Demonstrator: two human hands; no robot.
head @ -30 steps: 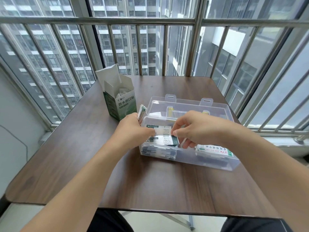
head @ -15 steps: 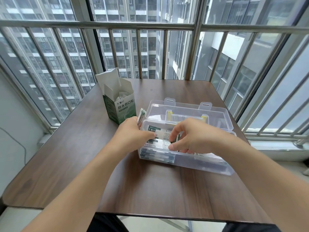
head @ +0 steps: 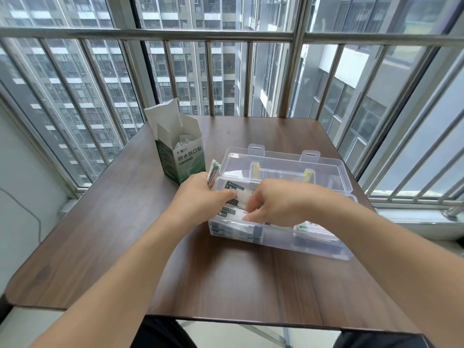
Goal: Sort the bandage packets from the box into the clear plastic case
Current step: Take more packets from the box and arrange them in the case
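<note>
My left hand (head: 200, 197) clamps a fanned stack of bandage packets (head: 213, 172) at the clear plastic case's (head: 276, 237) left wall, while my right hand (head: 273, 204) pinches one packet down into the left compartment. I judge them light, thin, floppy and slick, best pinched by the edges. The box (head: 183, 156), near the surface's far-left corner, reads 防水创口贴.
</note>
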